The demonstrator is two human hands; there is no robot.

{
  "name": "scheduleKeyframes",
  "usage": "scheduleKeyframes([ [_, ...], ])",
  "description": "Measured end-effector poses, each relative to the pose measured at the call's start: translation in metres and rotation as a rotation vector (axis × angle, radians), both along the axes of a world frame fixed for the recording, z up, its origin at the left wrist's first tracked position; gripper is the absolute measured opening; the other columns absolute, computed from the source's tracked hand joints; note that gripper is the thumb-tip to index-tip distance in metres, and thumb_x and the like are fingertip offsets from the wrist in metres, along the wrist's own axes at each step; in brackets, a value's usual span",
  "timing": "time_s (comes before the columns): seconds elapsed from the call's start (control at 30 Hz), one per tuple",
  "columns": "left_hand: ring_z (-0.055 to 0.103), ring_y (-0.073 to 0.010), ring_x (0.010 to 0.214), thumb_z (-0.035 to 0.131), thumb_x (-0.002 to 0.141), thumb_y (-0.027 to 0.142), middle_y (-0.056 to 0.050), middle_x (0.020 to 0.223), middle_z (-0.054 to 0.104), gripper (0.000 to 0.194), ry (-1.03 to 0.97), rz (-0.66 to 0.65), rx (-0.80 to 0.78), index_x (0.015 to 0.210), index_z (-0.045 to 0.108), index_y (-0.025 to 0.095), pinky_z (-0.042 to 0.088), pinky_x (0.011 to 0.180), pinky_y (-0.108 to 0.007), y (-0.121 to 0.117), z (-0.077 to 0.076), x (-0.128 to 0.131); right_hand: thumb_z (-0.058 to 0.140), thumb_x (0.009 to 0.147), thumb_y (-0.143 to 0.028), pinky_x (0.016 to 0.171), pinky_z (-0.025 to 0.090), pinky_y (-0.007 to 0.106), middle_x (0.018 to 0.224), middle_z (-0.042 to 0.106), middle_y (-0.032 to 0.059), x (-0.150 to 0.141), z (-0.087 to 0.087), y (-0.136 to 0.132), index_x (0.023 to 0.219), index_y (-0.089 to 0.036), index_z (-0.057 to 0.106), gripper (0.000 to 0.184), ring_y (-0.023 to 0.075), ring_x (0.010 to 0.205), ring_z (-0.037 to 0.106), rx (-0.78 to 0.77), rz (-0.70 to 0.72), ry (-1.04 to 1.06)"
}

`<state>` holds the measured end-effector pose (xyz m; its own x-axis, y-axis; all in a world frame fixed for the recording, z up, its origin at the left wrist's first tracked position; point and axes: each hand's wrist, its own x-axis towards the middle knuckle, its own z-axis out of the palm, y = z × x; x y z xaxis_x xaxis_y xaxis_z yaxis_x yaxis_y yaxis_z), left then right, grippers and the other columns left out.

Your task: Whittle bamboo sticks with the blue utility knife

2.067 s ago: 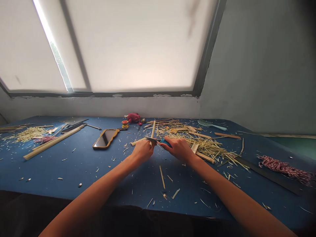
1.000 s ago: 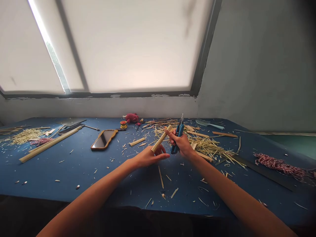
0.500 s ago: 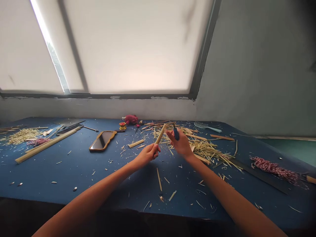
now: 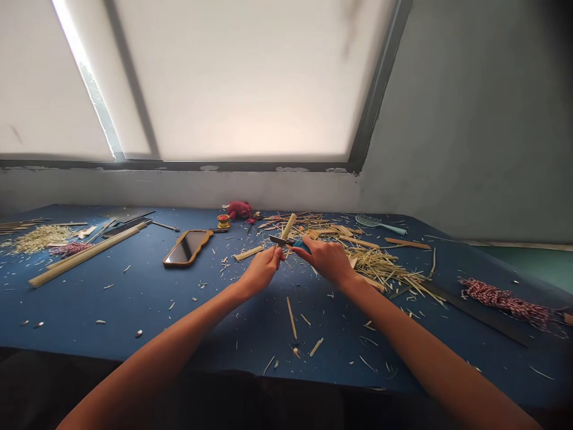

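Observation:
My left hand [image 4: 265,266] is closed around the lower end of a pale bamboo strip [image 4: 289,226], which slants up and away from me. A knife with a blue handle [image 4: 302,244] is gripped in my right hand [image 4: 330,260]. Its dark blade [image 4: 278,240] lies across the strip just above my left fingers. Behind and right of my right hand spreads a heap of thin bamboo slivers [image 4: 385,266]. A short bamboo piece [image 4: 248,254] rests beyond my left hand.
On the blue table [image 4: 147,304] at left lie a phone [image 4: 187,248], long bamboo strips [image 4: 89,252] and a pile of shavings [image 4: 41,239]. To the right are a hairbrush [image 4: 380,224], a long dark blade [image 4: 486,318] and red-and-white cord [image 4: 504,300]. A window stands behind.
My right hand has turned and lowered, bringing the knife blade across the bamboo strip. The strip stands a little more upright in my left hand. The view has shifted slightly.

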<state>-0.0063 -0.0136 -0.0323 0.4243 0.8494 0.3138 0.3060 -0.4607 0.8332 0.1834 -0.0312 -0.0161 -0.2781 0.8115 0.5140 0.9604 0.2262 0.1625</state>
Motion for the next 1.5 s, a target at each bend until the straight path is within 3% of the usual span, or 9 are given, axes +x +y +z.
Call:
scheduleKeyframes([
  [0.13, 0.037, -0.0117, 0.054, 0.026, 0.094, 0.045, 0.003, 0.059, 0.042, 0.038, 0.081, 0.038, 0.066, 0.079, 0.049, 0.018, 0.027, 0.053, -0.024, -0.003, 0.008, -0.004, 0.005, 0.09, -0.066, 0.051, 0.017, 0.026, 0.078, 0.069, 0.0048, 0.003, 0.005, 0.009, 0.095, -0.021, 0.056, 0.068, 0.0194, 0.071, 0.066, 0.018, -0.021, -0.009],
  [0.33, 0.035, -0.0112, 0.054, 0.028, 0.093, 0.048, 0.003, 0.059, 0.04, 0.041, 0.02, -0.037, -0.033, 0.076, 0.049, 0.018, 0.028, 0.052, -0.023, 0.0, 0.004, 0.0, -0.002, 0.085, -0.069, 0.054, 0.025, 0.025, 0.073, 0.069, 0.0096, 0.018, 0.024, 0.03, 0.095, -0.02, 0.059, 0.079, 0.0229, 0.07, 0.066, 0.016, -0.26, -0.011],
  [0.5, 0.029, -0.0096, 0.05, 0.03, 0.091, 0.051, 0.005, 0.056, 0.034, 0.04, -0.124, -0.09, -0.139, 0.078, 0.047, 0.018, 0.025, 0.048, -0.023, -0.003, 0.007, 0.002, -0.001, 0.084, -0.071, 0.062, 0.033, 0.027, 0.08, 0.07, 0.0125, 0.026, 0.043, 0.045, 0.102, -0.02, 0.059, 0.081, 0.0253, 0.078, 0.066, 0.017, -0.223, -0.039],
  [0.63, 0.03, -0.009, 0.05, 0.031, 0.091, 0.053, 0.005, 0.056, 0.035, 0.041, -0.117, -0.177, -0.136, 0.077, 0.046, 0.017, 0.026, 0.048, -0.022, -0.009, 0.008, -0.001, 0.0, 0.083, -0.072, 0.064, 0.036, 0.03, 0.092, 0.068, 0.0174, 0.066, 0.061, 0.061, 0.098, -0.016, 0.063, 0.085, 0.029, 0.086, 0.065, -0.16, -0.52, 0.141],
  [0.7, 0.029, -0.0086, 0.049, 0.032, 0.09, 0.055, 0.006, 0.055, 0.034, 0.042, -0.153, -0.2, -0.157, 0.078, 0.046, 0.017, 0.025, 0.048, -0.022, -0.008, 0.004, -0.001, -0.001, 0.083, -0.072, 0.062, 0.036, 0.031, 0.093, 0.068, 0.0177, 0.092, 0.065, 0.059, 0.099, -0.016, 0.062, 0.086, 0.0295, 0.085, 0.064, -0.141, -0.611, 0.21],
  [0.83, 0.022, -0.0069, 0.045, 0.039, 0.088, 0.055, 0.008, 0.052, 0.028, 0.039, -0.318, -0.21, -0.28, 0.078, 0.044, 0.017, 0.017, 0.044, -0.021, 0.001, -0.004, 0.0, -0.002, 0.083, -0.072, 0.057, 0.032, 0.028, 0.081, 0.068, 0.0137, 0.101, 0.057, 0.031, 0.1, -0.019, 0.06, 0.084, 0.0272, 0.077, 0.064, -0.067, -0.509, 0.19],
  [1.1, 0.015, -0.0055, 0.045, 0.048, 0.089, 0.042, 0.009, 0.054, 0.019, 0.028, -0.628, -0.417, -0.647, 0.079, 0.045, 0.016, 0.015, 0.044, -0.018, -0.01, 0.015, -0.005, 0.006, 0.09, -0.065, 0.051, 0.02, 0.027, 0.074, 0.067, 0.0064, 0.002, 0.031, -0.017, 0.092, -0.02, 0.057, 0.068, 0.0183, 0.065, 0.064, -0.008, -0.033, 0.035],
  [1.3, 0.012, -0.007, 0.046, 0.043, 0.093, 0.036, 0.008, 0.054, 0.014, 0.025, -0.714, -0.483, -0.715, 0.078, 0.046, 0.015, 0.017, 0.045, -0.018, -0.013, 0.025, -0.009, 0.008, 0.091, -0.064, 0.05, 0.018, 0.026, 0.073, 0.067, 0.0054, -0.012, 0.027, -0.021, 0.089, -0.019, 0.055, 0.065, 0.0173, 0.063, 0.064, 0.018, 0.007, 0.005],
  [1.5, 0.016, -0.0067, 0.048, 0.044, 0.091, 0.041, 0.007, 0.057, 0.018, 0.03, -0.555, -0.432, -0.623, 0.075, 0.045, 0.016, 0.016, 0.046, -0.019, -0.02, 0.02, -0.006, 0.007, 0.092, -0.062, 0.05, 0.018, 0.026, 0.075, 0.068, 0.0076, 0.007, 0.022, -0.008, 0.094, -0.018, 0.056, 0.066, 0.019, 0.066, 0.065, 0.015, -0.064, -0.066],
])
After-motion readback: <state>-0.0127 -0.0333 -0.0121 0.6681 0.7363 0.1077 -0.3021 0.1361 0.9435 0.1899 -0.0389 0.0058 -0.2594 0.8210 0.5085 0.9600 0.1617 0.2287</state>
